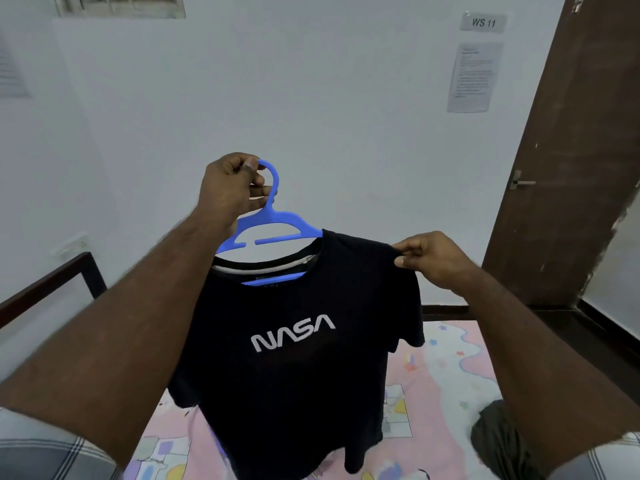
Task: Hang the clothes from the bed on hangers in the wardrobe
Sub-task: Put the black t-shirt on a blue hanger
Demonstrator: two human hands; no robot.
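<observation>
A black T-shirt (294,341) with white NASA lettering hangs in the air above the bed (443,375). A blue plastic hanger (277,223) sits partly inside its collar; the hanger's right arm is under the shirt's shoulder, the left arm is outside the fabric. My left hand (230,185) grips the hanger's hook, held up at centre. My right hand (429,259) pinches the shirt's right shoulder seam.
A dark olive garment (498,441) lies on the bed's pink patterned sheet at the lower right. The bed's dark frame rail (52,282) runs along the left. A brown door (568,168) stands at the right, by a white wall with paper notices.
</observation>
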